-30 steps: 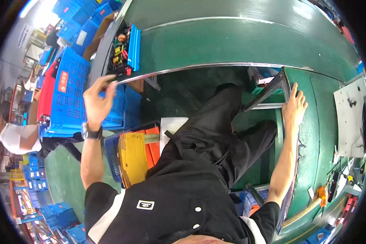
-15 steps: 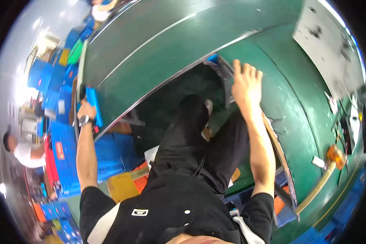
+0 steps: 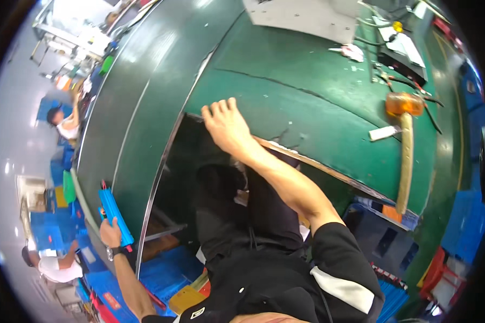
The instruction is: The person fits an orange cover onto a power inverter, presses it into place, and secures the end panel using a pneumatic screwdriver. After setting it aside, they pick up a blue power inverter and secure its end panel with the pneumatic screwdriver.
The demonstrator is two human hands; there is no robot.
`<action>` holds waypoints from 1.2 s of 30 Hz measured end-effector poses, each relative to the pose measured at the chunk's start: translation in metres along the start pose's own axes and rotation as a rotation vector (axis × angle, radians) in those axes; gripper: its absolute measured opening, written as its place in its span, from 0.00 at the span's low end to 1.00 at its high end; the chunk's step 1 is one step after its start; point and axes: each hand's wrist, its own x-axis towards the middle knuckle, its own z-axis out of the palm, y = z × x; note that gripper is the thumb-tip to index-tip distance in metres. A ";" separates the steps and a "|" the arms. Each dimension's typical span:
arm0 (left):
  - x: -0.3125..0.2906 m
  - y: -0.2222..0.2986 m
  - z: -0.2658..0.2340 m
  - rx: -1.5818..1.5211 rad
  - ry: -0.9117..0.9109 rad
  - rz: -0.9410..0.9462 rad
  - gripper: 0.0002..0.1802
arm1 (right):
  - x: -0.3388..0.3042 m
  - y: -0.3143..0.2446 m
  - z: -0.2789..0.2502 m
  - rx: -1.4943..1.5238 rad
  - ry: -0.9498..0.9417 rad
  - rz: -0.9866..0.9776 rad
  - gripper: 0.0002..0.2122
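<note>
At the lower left, my left hand (image 3: 111, 233) is closed on a long blue plastic part (image 3: 116, 212) with small red bits at both ends. The part lies along or just above the narrow green belt-like surface (image 3: 129, 156); whether they touch I cannot tell. My right hand (image 3: 225, 125) rests, fingers stretched out and holding nothing, at the near corner of the green workbench (image 3: 312, 116). My legs are in the dark gap between the two surfaces.
On the bench at right lie an orange-headed mallet (image 3: 406, 105), a small white piece (image 3: 383, 133), and pliers (image 3: 409, 83). A pale metal panel (image 3: 307, 19) stands at the far edge. Blue crates (image 3: 54, 229) and two people are at left. A red stool (image 3: 442, 280) stands at lower right.
The view has swung to the right, bringing the mallet and tools nearer the middle. My left hand still grips the blue part; my right hand stays by the bench corner.
</note>
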 end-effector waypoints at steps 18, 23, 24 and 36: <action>0.052 0.415 -0.341 -0.491 0.269 2.111 0.11 | -0.085 0.096 -0.240 0.839 -0.563 0.447 0.41; 0.026 0.452 -0.349 -0.339 0.663 2.302 0.03 | -0.120 0.056 -0.235 1.344 -0.022 0.858 0.28; 0.025 0.456 -0.349 -0.292 0.746 2.306 0.03 | -0.131 0.066 -0.215 1.383 0.137 0.897 0.28; 0.044 0.458 -0.361 -1.031 0.724 1.697 0.32 | -0.097 0.056 -0.197 0.740 0.769 0.661 0.26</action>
